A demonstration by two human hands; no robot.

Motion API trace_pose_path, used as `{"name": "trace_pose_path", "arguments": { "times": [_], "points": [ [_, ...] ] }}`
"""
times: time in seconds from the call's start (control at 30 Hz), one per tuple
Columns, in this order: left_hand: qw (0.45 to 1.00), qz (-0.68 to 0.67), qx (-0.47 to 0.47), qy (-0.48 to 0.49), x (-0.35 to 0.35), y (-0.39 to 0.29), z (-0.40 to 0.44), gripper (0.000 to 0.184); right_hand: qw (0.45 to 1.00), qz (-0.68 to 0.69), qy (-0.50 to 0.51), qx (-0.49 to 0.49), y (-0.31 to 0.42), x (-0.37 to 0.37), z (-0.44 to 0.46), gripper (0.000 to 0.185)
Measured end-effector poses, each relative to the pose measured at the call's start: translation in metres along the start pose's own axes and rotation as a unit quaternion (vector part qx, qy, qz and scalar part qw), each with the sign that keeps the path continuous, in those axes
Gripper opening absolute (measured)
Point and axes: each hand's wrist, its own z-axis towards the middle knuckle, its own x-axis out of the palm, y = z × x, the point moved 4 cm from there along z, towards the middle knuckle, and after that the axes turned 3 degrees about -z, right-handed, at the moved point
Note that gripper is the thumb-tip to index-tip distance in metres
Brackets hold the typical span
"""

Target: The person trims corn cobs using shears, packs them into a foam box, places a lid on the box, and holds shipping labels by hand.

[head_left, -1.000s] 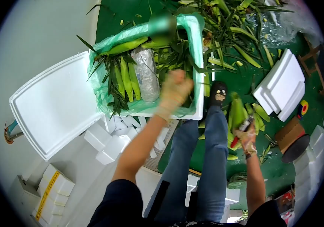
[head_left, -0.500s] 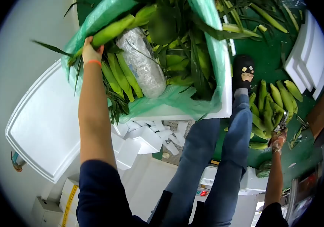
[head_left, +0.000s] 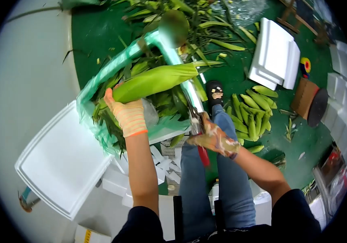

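Spreading beneath everything, the green floor [head_left: 299,154] carries a loose pile of corn ears [head_left: 254,117] to the right, where a stray foot could crush or scatter them. Left of it sits a white foam box [head_left: 169,136], its lid [head_left: 66,160] beside it at the near left. The box's thin green liner [head_left: 90,93] drapes over the rim, so a careless blade could tear it. Above the box is one husked corn ear [head_left: 155,83], lying crosswise with its leafy right end passing over the right rim. The left hand [head_left: 127,113], gloved, has its fingers wrapped around the ear's left end alone; held so far off-centre, it could twist or droop if pushed at the other end. The right hand [head_left: 218,137], somewhat blurred, appears to have its fingers around red-handled shears [head_left: 202,154]. Their metal end is near the right rim, touching or not I cannot tell; a slip there could gouge the foam.
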Motion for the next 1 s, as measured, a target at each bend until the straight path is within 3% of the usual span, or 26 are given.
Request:
{"name": "trace_pose_path", "arguments": {
  "times": [0.07,0.13,0.23,0.3,0.33,0.37,0.4,0.43,0.53,0.6,0.67,0.73,0.77,0.8,0.87,0.9,0.93,0.97,1.0],
  "points": [
    [0.996,-0.013,-0.066,0.053,0.017,0.011,-0.015,0.028,0.997,0.057,-0.014,-0.045,0.015,-0.023,0.002,0.072],
    [0.999,0.02,-0.014,0.042,0.026,0.016,-0.023,0.03,0.989,0.109,-0.018,-0.096,0.026,-0.048,0.004,0.06],
    [0.996,0.064,0.043,0.036,0.047,0.019,-0.038,0.034,0.962,0.252,0.088,-0.055,0.001,-0.057,0.022,0.068],
    [0.986,0.117,0.084,0.08,0.06,0.021,-0.052,0.038,0.991,0.122,0.054,0.032,0.037,-0.08,0.001,0.074],
    [0.982,0.106,0.042,0.152,0.056,0.02,-0.045,0.036,0.99,0.124,0.06,-0.032,0.035,-0.082,0.003,0.083],
    [0.979,0.116,0.039,0.162,0.065,0.021,-0.058,0.034,0.985,0.128,0.066,-0.096,0.032,-0.083,0.004,0.092],
    [0.981,0.112,0.011,0.156,0.072,0.022,-0.064,0.03,0.996,0.065,0.056,-0.008,0.05,-0.096,-0.012,0.096],
    [0.979,0.114,0.0,0.17,0.08,0.025,-0.068,0.026,0.995,0.085,-0.02,-0.038,0.043,-0.085,-0.007,0.097],
    [0.978,0.129,0.03,0.163,0.086,0.012,-0.04,0.025,0.998,0.045,0.019,-0.031,0.05,-0.087,0.005,0.076],
    [0.97,0.191,0.096,0.12,0.105,0.009,-0.032,0.025,0.987,0.098,-0.051,-0.12,0.043,-0.073,0.03,0.063],
    [0.966,0.202,0.092,0.13,0.126,0.012,-0.015,0.027,0.972,0.109,-0.097,-0.183,0.04,-0.074,0.042,0.052],
    [0.975,0.199,0.096,-0.034,0.163,0.02,-0.016,0.029,0.98,0.13,-0.049,-0.144,0.043,-0.109,0.031,0.05],
    [0.977,0.209,0.047,0.004,0.175,0.014,0.004,0.032,0.978,0.153,-0.032,-0.14,0.04,-0.124,0.032,0.048],
    [0.963,0.248,0.016,0.104,0.198,0.016,0.004,0.03,0.97,0.19,-0.017,-0.15,0.033,-0.141,0.038,0.047],
    [0.953,0.25,0.043,0.169,0.223,-0.003,0.045,0.029,0.947,0.268,-0.007,-0.174,0.019,-0.171,0.05,0.045],
    [0.948,0.25,0.066,0.183,0.232,-0.009,0.059,0.026,0.958,0.25,-0.038,-0.137,0.023,-0.189,0.05,0.043],
    [0.944,0.256,0.125,0.164,0.247,-0.005,0.049,0.023,0.992,0.023,-0.105,0.06,0.045,-0.217,0.031,0.06],
    [0.955,0.222,0.093,0.175,0.255,0.003,0.042,0.022,0.981,-0.015,-0.187,0.045,0.058,-0.227,0.015,0.071],
    [0.947,0.217,0.094,0.219,0.26,0.012,0.025,0.02,0.968,0.059,-0.239,-0.041,0.077,-0.236,-0.006,0.071]
  ]
}}
